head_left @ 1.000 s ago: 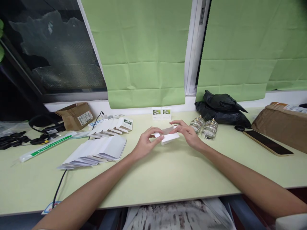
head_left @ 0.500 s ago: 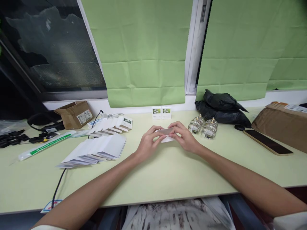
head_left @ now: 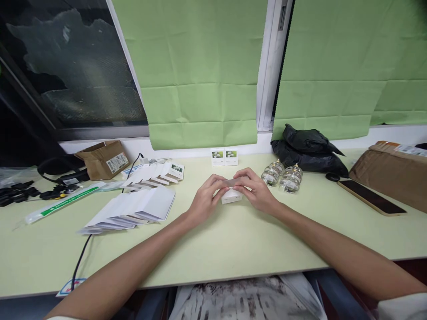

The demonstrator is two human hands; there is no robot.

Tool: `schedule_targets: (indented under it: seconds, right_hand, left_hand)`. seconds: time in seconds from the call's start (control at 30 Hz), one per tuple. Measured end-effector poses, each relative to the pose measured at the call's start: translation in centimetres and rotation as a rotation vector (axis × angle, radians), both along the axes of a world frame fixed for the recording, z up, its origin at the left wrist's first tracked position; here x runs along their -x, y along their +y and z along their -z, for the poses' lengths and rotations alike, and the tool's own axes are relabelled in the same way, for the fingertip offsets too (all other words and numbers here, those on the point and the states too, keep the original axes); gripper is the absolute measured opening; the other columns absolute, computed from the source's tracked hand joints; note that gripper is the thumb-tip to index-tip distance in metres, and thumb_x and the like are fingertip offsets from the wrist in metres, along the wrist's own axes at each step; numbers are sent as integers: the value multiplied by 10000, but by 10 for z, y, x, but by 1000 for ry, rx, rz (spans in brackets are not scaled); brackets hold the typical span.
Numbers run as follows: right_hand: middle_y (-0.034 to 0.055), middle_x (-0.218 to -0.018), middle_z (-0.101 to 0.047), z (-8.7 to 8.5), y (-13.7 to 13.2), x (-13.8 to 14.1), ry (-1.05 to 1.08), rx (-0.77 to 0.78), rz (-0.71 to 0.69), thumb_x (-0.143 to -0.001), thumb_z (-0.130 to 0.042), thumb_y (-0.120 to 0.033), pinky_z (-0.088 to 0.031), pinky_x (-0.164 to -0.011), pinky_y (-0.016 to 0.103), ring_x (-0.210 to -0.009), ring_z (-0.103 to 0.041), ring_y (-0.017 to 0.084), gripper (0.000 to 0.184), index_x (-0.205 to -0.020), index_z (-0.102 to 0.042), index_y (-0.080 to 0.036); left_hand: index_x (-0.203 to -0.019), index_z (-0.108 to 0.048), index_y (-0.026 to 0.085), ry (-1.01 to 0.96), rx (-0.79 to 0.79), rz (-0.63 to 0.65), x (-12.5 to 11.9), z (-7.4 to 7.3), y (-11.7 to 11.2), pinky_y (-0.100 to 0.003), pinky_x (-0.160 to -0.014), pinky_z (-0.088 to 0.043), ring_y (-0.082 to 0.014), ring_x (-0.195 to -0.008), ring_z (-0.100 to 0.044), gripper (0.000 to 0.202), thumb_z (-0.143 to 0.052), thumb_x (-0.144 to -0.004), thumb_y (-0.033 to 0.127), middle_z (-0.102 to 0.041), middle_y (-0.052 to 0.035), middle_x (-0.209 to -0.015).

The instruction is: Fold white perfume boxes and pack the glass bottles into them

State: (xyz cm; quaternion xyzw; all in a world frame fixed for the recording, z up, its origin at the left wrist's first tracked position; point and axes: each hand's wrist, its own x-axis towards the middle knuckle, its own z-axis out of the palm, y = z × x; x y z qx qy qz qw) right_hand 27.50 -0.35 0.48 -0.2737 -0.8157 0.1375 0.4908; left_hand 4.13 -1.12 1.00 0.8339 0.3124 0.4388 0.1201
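Both hands meet mid-desk on a small white box (head_left: pixel 231 196) — left hand (head_left: pixel 203 201) pinching one end, right hand (head_left: pixel 255 191) on the other, fingers curled over the top. To the left there's a fanned stack of flat white cartons (head_left: pixel 133 211) on the pale green desk (head_left: pixel 213 249), with two little glass jars (head_left: pixel 283 176) just right of the hands. A phone (head_left: pixel 372 198) lies further right beside a brown parcel (head_left: pixel 393 175) — and two small printed boxes (head_left: pixel 224 157) stand at the back by the window.

On my pale green counter (head_left: pixel 213 253) I see a fanned stack of white flat cartons (head_left: pixel 133 210) left, a small white cardboard box (head_left: pixel 231 197) centre, two clear glass jars (head_left: pixel 283 177), a black phone (head_left: pixel 372 198) right.
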Motion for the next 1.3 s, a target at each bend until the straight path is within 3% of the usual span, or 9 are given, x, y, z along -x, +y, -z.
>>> schedule_targets:
  seconds: [0.17,0.33,0.47,0.63,0.77,1.0,1.3]
  right_hand:
    - [93,-1235,-627,-3,8,-9,25,50,-25,-1027,-646,-406,-548,-948,437,-1187,-617,281,158,-1022,-742,-280]
    - [94,-1131,-600,-2,6,-5,-31,-52,14,-1084,-527,-308,-535,-921,414,-1058,-627,239,179,-1008,-675,-243]
    - [99,-1153,-587,2,3,-1,-28,-110,89,-1088,-508,-278,-536,-907,401,-1067,-626,239,164,-1037,-662,-254]
    - [96,-1207,-573,5,4,-3,-16,-89,140,-1074,-547,-306,-529,-962,425,-1149,-611,261,166,-1043,-705,-266]
    - [93,-1103,-561,4,3,-3,-48,-111,246,-1058,-588,-345,-507,-988,471,-1110,-574,281,172,-1116,-734,-277]
    - [80,-1003,-600,6,1,-2,-89,-125,313,-1060,-593,-345,-482,-945,460,-1049,-532,284,170,-1153,-712,-267]
    - [71,-989,-624,7,-1,2,-140,-68,239,-1098,-497,-318,-475,-917,440,-1015,-539,269,214,-1118,-703,-264]
  left_hand:
    - [-1037,-736,239,-12,-20,-24,5,0,6,-338,-925,-487,-219,-1080,-639,241,-528,-1086,351,-639,-76,-1164]
    - [-1050,-729,232,17,-23,-36,5,1,7,-318,-885,-500,-193,-1029,-653,232,-524,-1090,331,-646,-67,-1151]
    - [-1002,-722,230,19,-20,-57,6,2,7,-314,-903,-522,-199,-1076,-666,235,-534,-1085,344,-665,-68,-1186]
    - [-1238,-678,275,13,-12,-48,11,4,11,-346,-1008,-540,-213,-1233,-629,214,-562,-1073,345,-633,-70,-1318]
    - [-1270,-642,283,-24,-38,-87,12,6,11,-351,-990,-552,-216,-1276,-589,221,-576,-1064,328,-586,-75,-1343]
    - [-1173,-654,253,-45,-118,-252,11,9,11,-396,-974,-529,-232,-1139,-618,176,-665,-1016,331,-653,-57,-1156]
    - [-1118,-718,257,-174,-8,-182,9,9,6,-350,-884,-589,-194,-1001,-715,135,-686,-1005,323,-689,-30,-1053]
